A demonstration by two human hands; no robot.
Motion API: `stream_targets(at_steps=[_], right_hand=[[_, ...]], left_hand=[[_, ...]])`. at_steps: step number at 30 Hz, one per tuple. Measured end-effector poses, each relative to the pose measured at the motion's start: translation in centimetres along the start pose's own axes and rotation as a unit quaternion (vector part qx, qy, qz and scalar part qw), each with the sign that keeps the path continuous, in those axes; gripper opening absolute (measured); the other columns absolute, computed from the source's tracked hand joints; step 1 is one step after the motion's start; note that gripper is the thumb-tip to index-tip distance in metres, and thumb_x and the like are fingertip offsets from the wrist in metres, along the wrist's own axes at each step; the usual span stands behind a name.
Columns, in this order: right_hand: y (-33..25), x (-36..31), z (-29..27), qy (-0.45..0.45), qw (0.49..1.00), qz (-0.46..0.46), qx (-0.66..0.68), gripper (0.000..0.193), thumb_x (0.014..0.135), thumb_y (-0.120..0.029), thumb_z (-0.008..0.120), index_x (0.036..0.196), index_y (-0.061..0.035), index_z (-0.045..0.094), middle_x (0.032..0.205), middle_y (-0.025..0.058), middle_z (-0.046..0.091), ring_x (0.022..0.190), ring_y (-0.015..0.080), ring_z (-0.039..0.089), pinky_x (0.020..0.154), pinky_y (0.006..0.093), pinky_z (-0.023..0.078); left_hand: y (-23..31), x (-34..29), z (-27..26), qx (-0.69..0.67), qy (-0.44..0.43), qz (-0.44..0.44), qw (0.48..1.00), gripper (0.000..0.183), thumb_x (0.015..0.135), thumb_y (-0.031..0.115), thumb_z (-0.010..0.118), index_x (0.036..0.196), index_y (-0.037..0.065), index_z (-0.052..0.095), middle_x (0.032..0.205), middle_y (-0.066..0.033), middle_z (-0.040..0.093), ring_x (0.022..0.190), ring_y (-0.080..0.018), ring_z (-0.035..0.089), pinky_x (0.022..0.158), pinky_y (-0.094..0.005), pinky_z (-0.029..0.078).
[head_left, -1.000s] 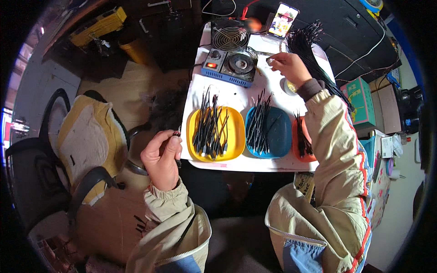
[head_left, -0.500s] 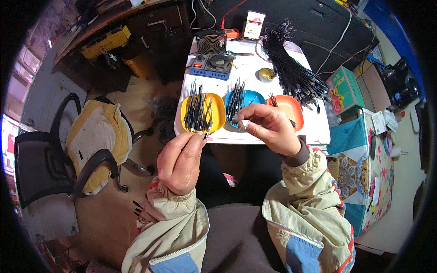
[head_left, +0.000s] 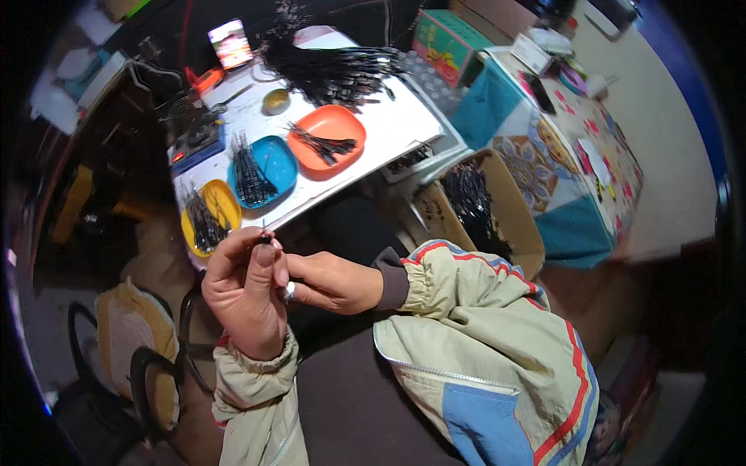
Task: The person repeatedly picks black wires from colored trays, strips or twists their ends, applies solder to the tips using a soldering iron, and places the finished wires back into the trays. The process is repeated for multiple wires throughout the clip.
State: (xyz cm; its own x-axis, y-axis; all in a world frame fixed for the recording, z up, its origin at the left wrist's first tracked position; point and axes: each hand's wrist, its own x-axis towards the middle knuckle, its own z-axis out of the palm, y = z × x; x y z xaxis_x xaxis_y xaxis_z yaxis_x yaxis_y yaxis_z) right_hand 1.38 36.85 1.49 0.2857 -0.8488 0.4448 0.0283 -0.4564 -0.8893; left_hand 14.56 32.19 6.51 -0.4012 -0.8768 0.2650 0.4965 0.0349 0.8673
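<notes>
My left hand (head_left: 247, 299) is closed in a pinch around a small black cable part (head_left: 265, 239), with a thin tip pointing up. Against its fingers rests my right hand (head_left: 334, 281), its fingers pressed together; whatever lies between them is hidden. Something white (head_left: 290, 291) is at the right thumb's tip. Just beyond the hands is a yellow tray (head_left: 226, 199) with short black cables. A blue tray (head_left: 283, 165) beside it holds a similar bunch, and an orange tray (head_left: 336, 120) holds a smaller one.
A large heap of black cables (head_left: 342, 74) lies on the white table (head_left: 412, 116), near a small bowl (head_left: 276, 101) and a lit phone (head_left: 231, 44). Right of the table stands a cardboard box (head_left: 521, 202) with more cables. A padded chair (head_left: 136, 342) is at the left.
My view has swung to the right, bringing the cardboard box into sight. My right hand has come over to my left hand, and the two now touch.
</notes>
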Motion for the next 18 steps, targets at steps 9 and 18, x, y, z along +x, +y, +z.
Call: stream_targets(at_steps=[9, 18], right_hand=[[-10.2, -15.0, -13.0, 0.492, 0.866, 0.033, -0.084, 0.025, 0.104, -0.025, 0.04, 0.112, -0.0047, 0.051, 0.08, -0.0007, 0.053, 0.066, 0.0042, 0.044, 0.057, 0.0166, 0.034], [4.1, -26.6, -20.2, 0.479, 0.721, 0.409, -0.291, 0.024, 0.1, -0.023, 0.044, 0.089, -0.0022, 0.05, 0.062, 0.0046, 0.053, 0.052, 0.014, 0.051, 0.049, 0.0302, 0.04]], left_hand=[[-3.6, 1.8, 0.2, 0.145, -0.065, -0.034, 0.987, 0.032, 0.094, 0.002, 0.055, 0.125, -0.006, 0.053, 0.114, -0.0163, 0.063, 0.102, -0.0223, 0.064, 0.082, -0.0293, 0.052], [-7.4, 1.6, -6.7, 0.264, 0.029, -0.149, 0.953, 0.021, 0.091, 0.003, 0.058, 0.109, -0.007, 0.061, 0.094, -0.0101, 0.066, 0.074, -0.0099, 0.058, 0.065, -0.0204, 0.046]])
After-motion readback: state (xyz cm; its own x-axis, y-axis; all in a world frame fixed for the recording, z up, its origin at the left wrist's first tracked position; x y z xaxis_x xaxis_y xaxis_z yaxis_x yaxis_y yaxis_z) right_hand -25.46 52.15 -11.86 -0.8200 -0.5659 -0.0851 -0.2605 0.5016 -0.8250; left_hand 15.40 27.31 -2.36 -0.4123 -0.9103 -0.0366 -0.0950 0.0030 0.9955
